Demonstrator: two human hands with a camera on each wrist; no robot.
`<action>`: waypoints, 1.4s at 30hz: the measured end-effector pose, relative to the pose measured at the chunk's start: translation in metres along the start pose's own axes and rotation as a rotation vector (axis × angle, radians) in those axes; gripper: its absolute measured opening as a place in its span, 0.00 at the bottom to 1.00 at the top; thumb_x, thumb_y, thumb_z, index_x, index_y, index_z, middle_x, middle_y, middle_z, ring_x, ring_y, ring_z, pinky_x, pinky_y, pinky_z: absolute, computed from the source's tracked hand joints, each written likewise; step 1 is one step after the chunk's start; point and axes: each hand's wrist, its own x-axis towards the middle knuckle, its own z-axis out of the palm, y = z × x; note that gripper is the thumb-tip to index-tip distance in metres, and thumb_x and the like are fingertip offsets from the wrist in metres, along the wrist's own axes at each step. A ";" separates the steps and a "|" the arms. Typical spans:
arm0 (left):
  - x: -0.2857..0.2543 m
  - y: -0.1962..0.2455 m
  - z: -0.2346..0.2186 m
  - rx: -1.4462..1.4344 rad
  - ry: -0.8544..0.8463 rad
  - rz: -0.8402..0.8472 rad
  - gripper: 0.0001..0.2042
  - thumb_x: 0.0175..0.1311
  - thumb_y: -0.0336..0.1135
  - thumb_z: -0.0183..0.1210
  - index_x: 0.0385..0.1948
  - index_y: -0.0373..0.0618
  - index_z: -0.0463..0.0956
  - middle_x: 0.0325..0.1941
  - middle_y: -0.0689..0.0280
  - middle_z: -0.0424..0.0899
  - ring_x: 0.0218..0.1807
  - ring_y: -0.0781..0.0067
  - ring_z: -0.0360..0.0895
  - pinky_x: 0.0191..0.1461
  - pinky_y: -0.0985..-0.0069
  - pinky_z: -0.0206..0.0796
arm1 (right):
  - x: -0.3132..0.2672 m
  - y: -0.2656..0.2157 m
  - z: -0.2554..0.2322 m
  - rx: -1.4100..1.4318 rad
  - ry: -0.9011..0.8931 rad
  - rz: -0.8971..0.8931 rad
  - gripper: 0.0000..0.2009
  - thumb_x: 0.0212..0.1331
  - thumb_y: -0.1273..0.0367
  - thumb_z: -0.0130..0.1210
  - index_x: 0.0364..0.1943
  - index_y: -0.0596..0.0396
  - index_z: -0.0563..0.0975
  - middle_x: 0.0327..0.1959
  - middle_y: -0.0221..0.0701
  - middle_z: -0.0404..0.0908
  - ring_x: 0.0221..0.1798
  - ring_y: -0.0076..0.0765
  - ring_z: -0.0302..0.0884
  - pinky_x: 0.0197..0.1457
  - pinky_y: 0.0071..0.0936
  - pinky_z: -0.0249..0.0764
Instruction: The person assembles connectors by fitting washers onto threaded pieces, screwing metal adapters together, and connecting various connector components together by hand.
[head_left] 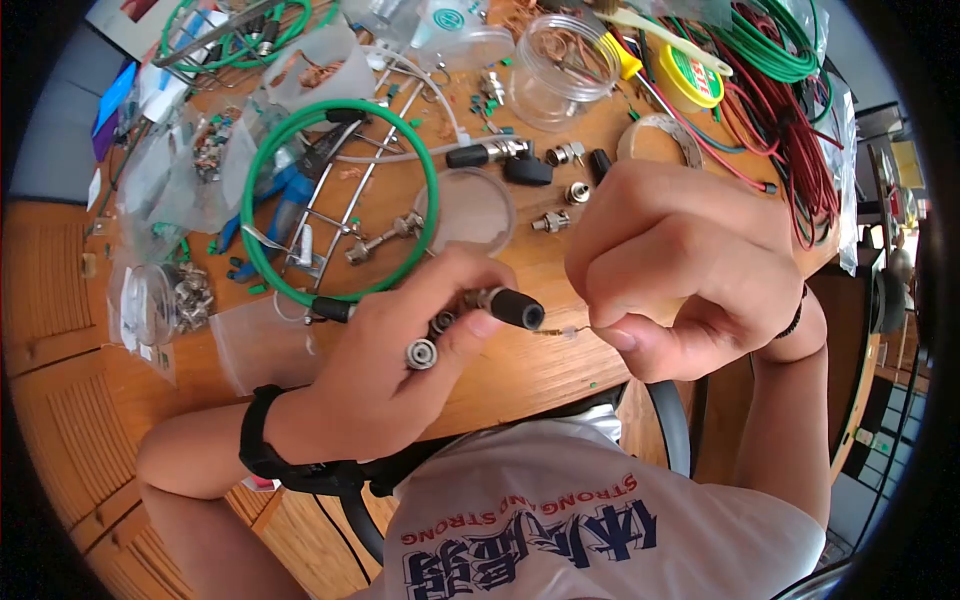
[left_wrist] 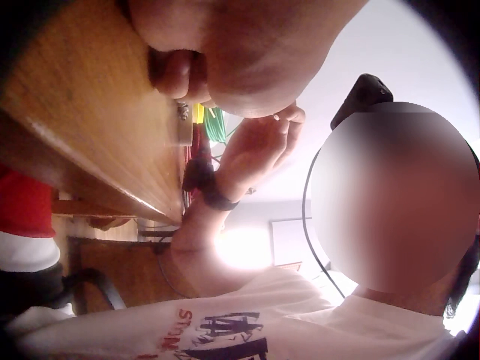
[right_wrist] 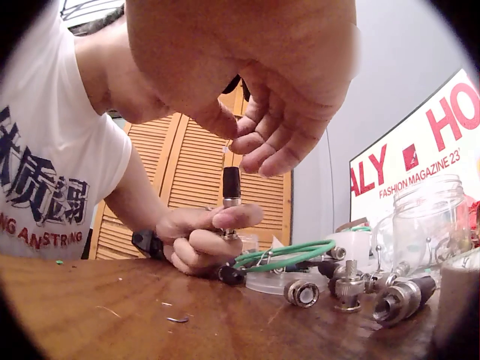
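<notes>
My left hand grips a BNC cable connector with a black boot, its open end toward the right hand. In the right wrist view the boot points upward. The silver end of a connector also shows at the left palm. My right hand has curled fingers, with thumb and forefinger pinching a thin wire-like piece just off the boot's end. From the left wrist, the left hand fills the top and hides what it grips; the right hand is behind it.
On the wooden table lie a green cable coil, loose metal connectors, a clear round lid and a tape roll. Farther back stand a clear jar and a yellow paste tub. Red cables lie at the right.
</notes>
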 end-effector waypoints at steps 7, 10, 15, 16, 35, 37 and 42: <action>0.002 -0.006 0.004 -0.018 -0.007 0.087 0.10 0.76 0.30 0.55 0.53 0.36 0.74 0.38 0.58 0.78 0.37 0.69 0.75 0.44 0.73 0.67 | 0.006 -0.004 -0.009 -0.123 -0.054 0.037 0.04 0.62 0.74 0.63 0.34 0.59 0.78 0.30 0.36 0.81 0.29 0.35 0.78 0.32 0.29 0.74; 0.003 -0.004 0.004 -0.032 -0.008 0.041 0.09 0.77 0.30 0.55 0.51 0.36 0.75 0.36 0.60 0.78 0.37 0.73 0.75 0.43 0.75 0.67 | 0.008 -0.005 -0.009 -0.119 -0.077 0.045 0.04 0.59 0.75 0.63 0.33 0.60 0.79 0.30 0.37 0.81 0.29 0.36 0.78 0.32 0.29 0.74; 0.002 -0.005 0.004 -0.014 0.004 0.073 0.09 0.77 0.31 0.55 0.50 0.36 0.75 0.33 0.62 0.79 0.34 0.78 0.74 0.41 0.76 0.66 | 0.006 -0.001 -0.004 -0.097 -0.038 0.045 0.04 0.54 0.77 0.62 0.31 0.61 0.79 0.29 0.37 0.81 0.30 0.38 0.79 0.34 0.29 0.75; 0.002 -0.004 0.004 -0.018 0.002 0.070 0.09 0.77 0.31 0.55 0.50 0.36 0.75 0.33 0.62 0.79 0.34 0.78 0.74 0.41 0.76 0.66 | 0.006 0.000 -0.004 -0.095 -0.039 0.050 0.04 0.54 0.77 0.62 0.31 0.61 0.79 0.29 0.37 0.81 0.30 0.38 0.79 0.34 0.29 0.75; 0.000 0.002 0.001 -0.104 -0.022 -0.066 0.11 0.79 0.33 0.52 0.51 0.34 0.73 0.36 0.62 0.82 0.36 0.79 0.73 0.41 0.78 0.66 | 0.003 0.010 0.001 -0.111 -0.022 -0.016 0.05 0.54 0.78 0.64 0.33 0.62 0.80 0.31 0.38 0.82 0.30 0.36 0.79 0.33 0.28 0.76; 0.001 0.001 0.001 -0.089 -0.015 -0.035 0.11 0.79 0.34 0.53 0.51 0.34 0.74 0.35 0.62 0.81 0.35 0.79 0.72 0.40 0.78 0.65 | 0.003 0.010 0.001 -0.121 -0.021 -0.028 0.05 0.55 0.77 0.65 0.33 0.63 0.80 0.31 0.39 0.82 0.30 0.36 0.79 0.32 0.28 0.76; 0.001 0.002 0.001 -0.063 -0.016 -0.050 0.11 0.79 0.34 0.53 0.51 0.35 0.74 0.32 0.63 0.77 0.33 0.78 0.71 0.39 0.77 0.64 | 0.002 0.009 0.001 -0.149 -0.016 -0.046 0.06 0.56 0.76 0.67 0.34 0.63 0.81 0.30 0.39 0.82 0.30 0.36 0.80 0.31 0.26 0.76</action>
